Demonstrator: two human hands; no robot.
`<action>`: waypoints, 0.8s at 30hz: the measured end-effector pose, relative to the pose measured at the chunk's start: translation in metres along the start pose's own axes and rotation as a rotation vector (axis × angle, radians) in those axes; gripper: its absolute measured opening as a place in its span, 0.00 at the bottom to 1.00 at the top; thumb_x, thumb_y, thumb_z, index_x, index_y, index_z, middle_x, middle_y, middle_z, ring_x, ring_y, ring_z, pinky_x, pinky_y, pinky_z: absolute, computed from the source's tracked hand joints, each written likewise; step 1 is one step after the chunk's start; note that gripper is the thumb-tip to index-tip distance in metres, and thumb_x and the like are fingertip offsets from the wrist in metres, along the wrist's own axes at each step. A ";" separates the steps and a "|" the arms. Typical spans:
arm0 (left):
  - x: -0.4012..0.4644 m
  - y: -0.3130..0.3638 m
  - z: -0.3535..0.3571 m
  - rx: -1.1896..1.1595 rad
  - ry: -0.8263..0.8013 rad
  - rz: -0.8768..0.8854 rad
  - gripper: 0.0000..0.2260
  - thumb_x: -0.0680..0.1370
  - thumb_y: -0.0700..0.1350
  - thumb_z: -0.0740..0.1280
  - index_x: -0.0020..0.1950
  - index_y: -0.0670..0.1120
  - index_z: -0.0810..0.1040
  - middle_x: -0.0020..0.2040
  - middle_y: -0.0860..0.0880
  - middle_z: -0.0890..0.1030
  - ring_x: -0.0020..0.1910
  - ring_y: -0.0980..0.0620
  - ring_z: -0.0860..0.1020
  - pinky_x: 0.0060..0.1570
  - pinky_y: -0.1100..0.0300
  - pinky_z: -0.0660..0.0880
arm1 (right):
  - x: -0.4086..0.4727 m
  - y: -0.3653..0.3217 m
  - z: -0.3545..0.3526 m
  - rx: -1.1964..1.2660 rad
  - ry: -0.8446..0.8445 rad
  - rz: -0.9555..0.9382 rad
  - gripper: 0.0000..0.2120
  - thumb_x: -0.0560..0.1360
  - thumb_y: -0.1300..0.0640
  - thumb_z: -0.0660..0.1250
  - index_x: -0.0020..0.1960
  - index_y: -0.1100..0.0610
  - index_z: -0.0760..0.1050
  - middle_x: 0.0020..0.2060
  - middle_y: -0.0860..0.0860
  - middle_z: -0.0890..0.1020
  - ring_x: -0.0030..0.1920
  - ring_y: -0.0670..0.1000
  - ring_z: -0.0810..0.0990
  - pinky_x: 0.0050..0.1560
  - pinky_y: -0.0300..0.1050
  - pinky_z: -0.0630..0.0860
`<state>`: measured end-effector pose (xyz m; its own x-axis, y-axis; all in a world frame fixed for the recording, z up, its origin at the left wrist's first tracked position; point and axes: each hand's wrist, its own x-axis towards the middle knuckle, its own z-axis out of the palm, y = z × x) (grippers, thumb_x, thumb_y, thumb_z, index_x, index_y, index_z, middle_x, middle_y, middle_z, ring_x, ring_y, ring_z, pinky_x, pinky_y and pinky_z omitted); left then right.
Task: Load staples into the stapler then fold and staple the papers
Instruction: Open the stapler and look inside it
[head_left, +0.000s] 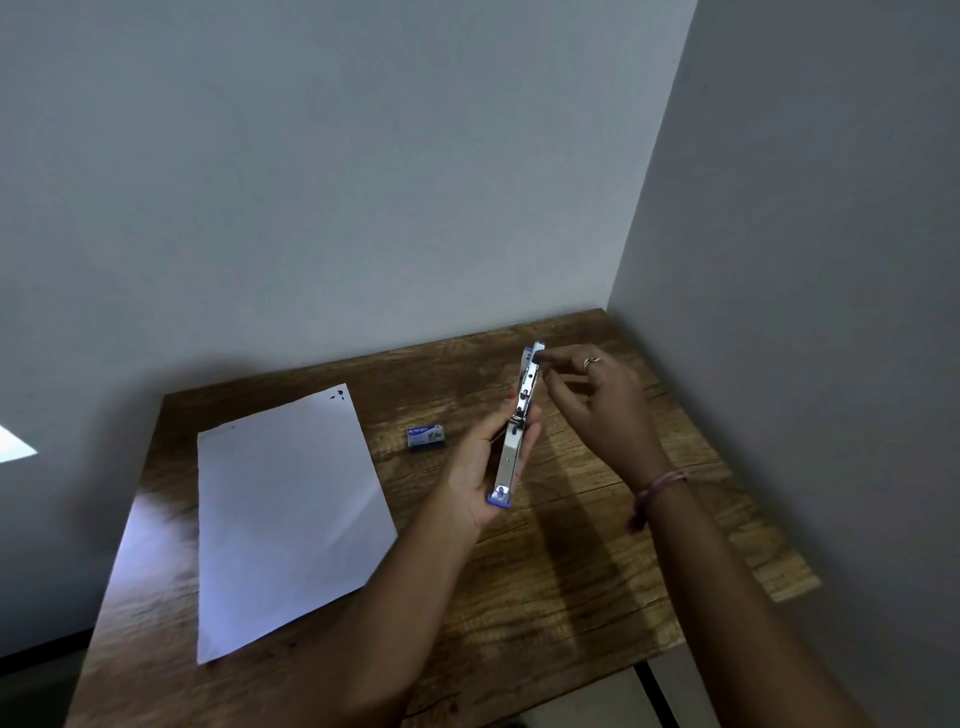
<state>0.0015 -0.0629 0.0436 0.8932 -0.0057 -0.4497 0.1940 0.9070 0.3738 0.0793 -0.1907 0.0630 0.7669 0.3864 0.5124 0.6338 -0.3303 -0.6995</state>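
Note:
My left hand (485, 467) grips a silver stapler (511, 447) with blue ends, swung open into one long strip and held above the table. My right hand (597, 410) pinches at the stapler's far upper end with thumb and forefinger; whether staples sit between the fingers is too small to tell. A small blue staple box (425, 436) lies on the table just left of my left hand. White paper (285, 519) lies flat on the left half of the table, with small dark marks at its far corner.
The wooden table (571, 597) stands in a room corner, with grey walls behind it and along its right side. Its front edge runs near the bottom of the view.

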 end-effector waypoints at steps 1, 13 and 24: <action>0.000 0.000 -0.001 -0.001 0.003 0.003 0.08 0.67 0.40 0.73 0.42 0.36 0.85 0.43 0.40 0.85 0.39 0.50 0.85 0.39 0.60 0.82 | 0.000 0.001 0.000 -0.028 -0.001 -0.012 0.10 0.76 0.60 0.66 0.56 0.54 0.80 0.50 0.48 0.81 0.48 0.43 0.80 0.47 0.35 0.78; 0.005 -0.003 -0.007 0.037 0.047 -0.031 0.08 0.73 0.41 0.70 0.48 0.36 0.82 0.40 0.42 0.84 0.35 0.51 0.84 0.34 0.61 0.82 | 0.006 0.007 0.009 -0.147 -0.063 0.050 0.07 0.75 0.57 0.66 0.52 0.54 0.80 0.47 0.47 0.80 0.44 0.42 0.79 0.45 0.38 0.77; 0.015 -0.011 -0.026 0.043 0.190 -0.031 0.07 0.78 0.40 0.65 0.46 0.37 0.79 0.35 0.43 0.83 0.31 0.51 0.83 0.33 0.61 0.81 | -0.015 0.021 0.035 -0.068 -0.202 0.185 0.03 0.71 0.62 0.69 0.44 0.58 0.78 0.44 0.50 0.77 0.42 0.45 0.78 0.44 0.35 0.75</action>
<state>0.0024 -0.0622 0.0117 0.7946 0.0500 -0.6050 0.2411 0.8886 0.3902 0.0771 -0.1736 0.0236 0.8386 0.4760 0.2648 0.4957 -0.4655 -0.7332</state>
